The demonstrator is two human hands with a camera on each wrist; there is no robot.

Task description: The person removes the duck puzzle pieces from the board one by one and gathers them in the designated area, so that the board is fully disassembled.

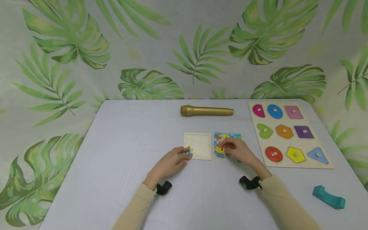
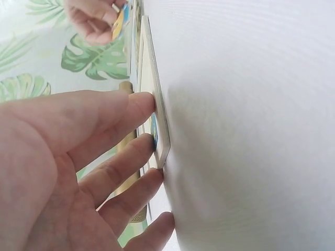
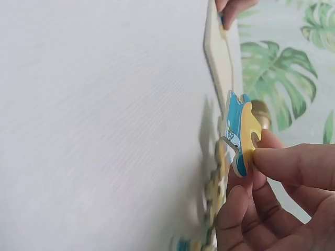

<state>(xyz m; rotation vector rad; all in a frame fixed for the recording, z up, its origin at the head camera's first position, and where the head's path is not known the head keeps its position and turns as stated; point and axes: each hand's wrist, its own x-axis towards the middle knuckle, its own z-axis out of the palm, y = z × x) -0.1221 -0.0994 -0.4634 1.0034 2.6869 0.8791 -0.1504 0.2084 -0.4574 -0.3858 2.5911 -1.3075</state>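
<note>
My left hand rests at the near left corner of a square wooden puzzle tray. Its extended fingers touch a small blue and yellow jigsaw piece lying in that corner; in the left wrist view thumb and index fingertip stand at the tray's rim. Between thumb and fingers, my right hand pinches a blue and yellow jigsaw piece, tilted on edge. Below that hand lie several other jigsaw pieces grouped right of the tray, partly hidden by it.
Behind the tray lies a gold microphone. A wooden shape board with knobbed coloured shapes is on the right. Near the right front is a teal curved block. A leaf-patterned cloth hangs behind the white table.
</note>
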